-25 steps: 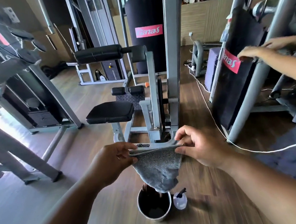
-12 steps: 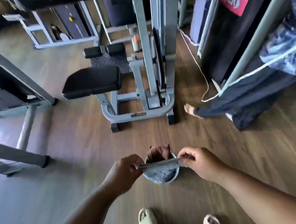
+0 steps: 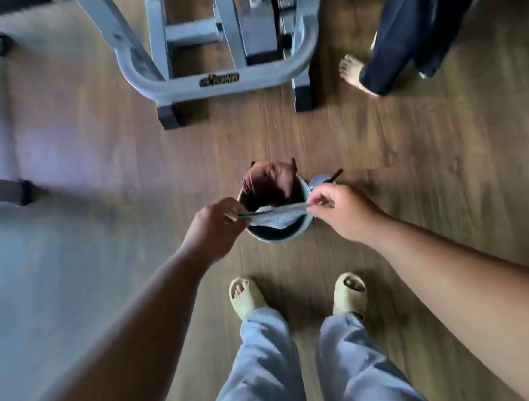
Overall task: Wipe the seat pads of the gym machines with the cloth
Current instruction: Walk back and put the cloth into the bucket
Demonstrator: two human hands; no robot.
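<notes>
**Cloth stretched over the bucket**

The bucket [image 3: 302,229] sits on the floor under both hands, with a brown rag [image 3: 271,181] draped over its far rim. The left hand [image 3: 216,224] pinches one end of the grey cloth [image 3: 273,217]; the right hand [image 3: 340,209] pinches the other. The cloth spans between them, sagging into the bucket. A small bottle [image 3: 318,181] stands just beyond the right hand.

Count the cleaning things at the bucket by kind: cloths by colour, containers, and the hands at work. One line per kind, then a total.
Grey cloth, pinched by left hand and right hand over the bucket: 1
Brown cloth, draped on the far rim: 1
Bucket: 1
Spray bottle, beside the bucket: 1
Hands: 2
Total: 6
</notes>
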